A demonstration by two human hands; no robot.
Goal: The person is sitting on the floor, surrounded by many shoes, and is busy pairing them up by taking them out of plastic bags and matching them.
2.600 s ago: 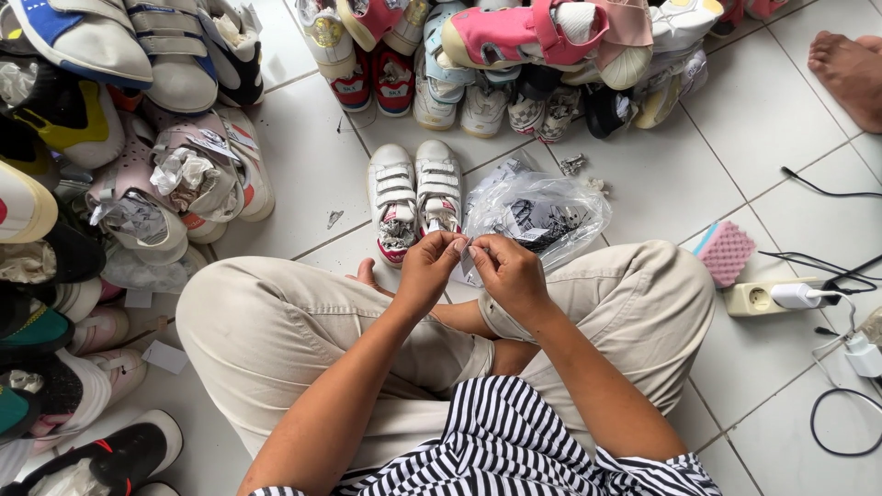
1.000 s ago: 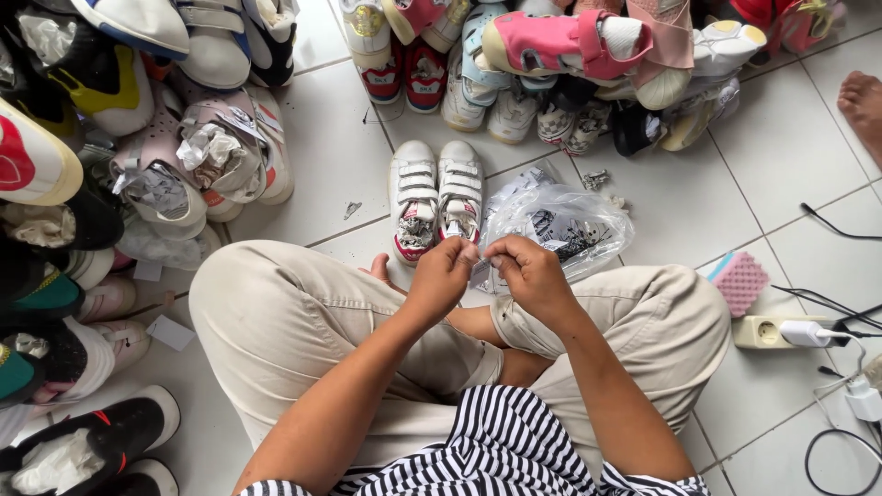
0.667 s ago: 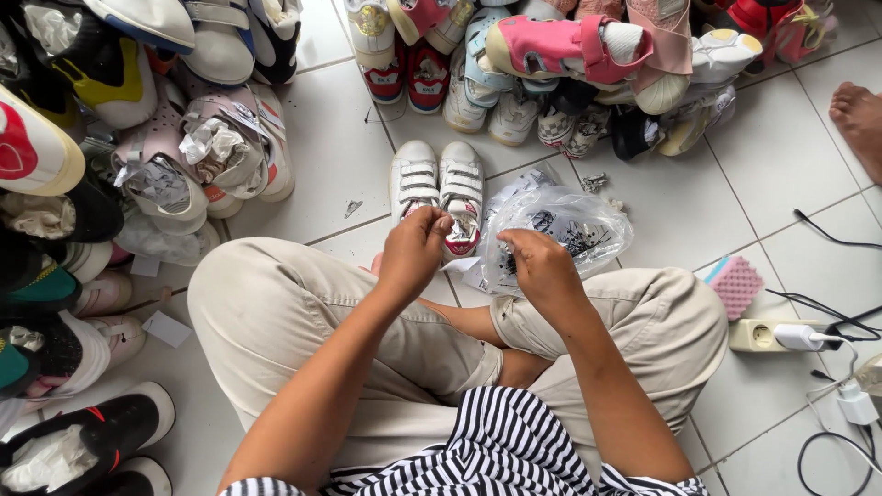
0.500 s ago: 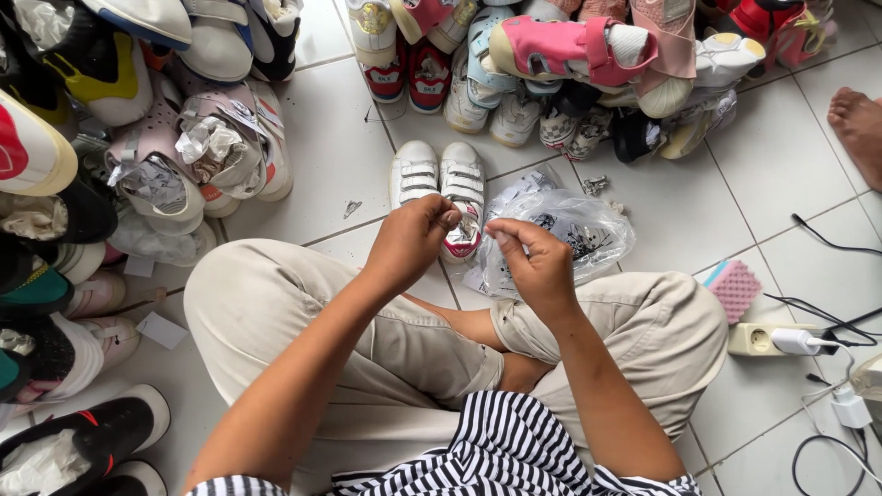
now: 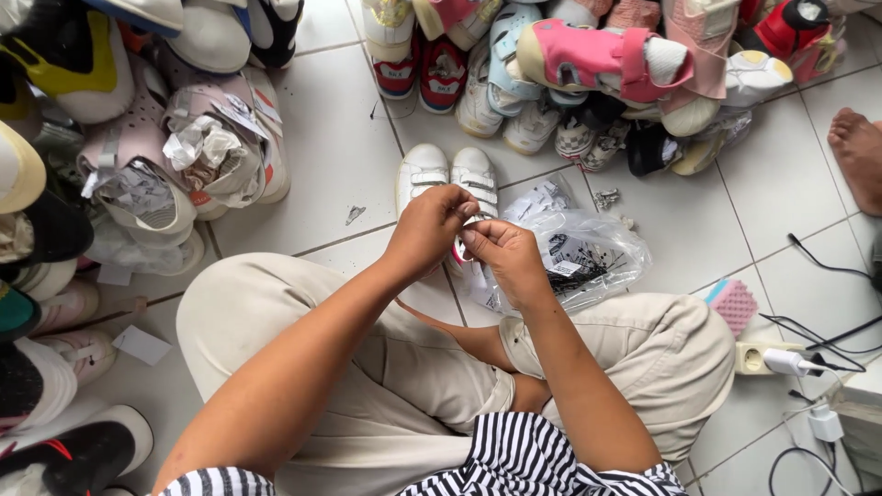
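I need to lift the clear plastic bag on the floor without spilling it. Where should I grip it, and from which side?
Grip the clear plastic bag by its bunched, crumpled top edge nearest the white shoes, coming from above. The dark contents lie low toward its right end, so lifting the gathered top probably keeps them in.

Glossy white leather-look sneakers (image 5: 447,174) beside a crinkled clear plastic bag (image 5: 588,257) on smooth glazed tiles (image 5: 331,165).

Two bare hands, the left hand (image 5: 427,230) and the right hand (image 5: 501,257), meet over one pair of small white strap sneakers (image 5: 447,179), two shoes side by side. One crinkled clear plastic bag (image 5: 579,262) lies beside them. One pink textured pad (image 5: 733,303), one cream power strip (image 5: 763,356) with one white plug (image 5: 785,363), and one other person's bare foot (image 5: 859,152) show.
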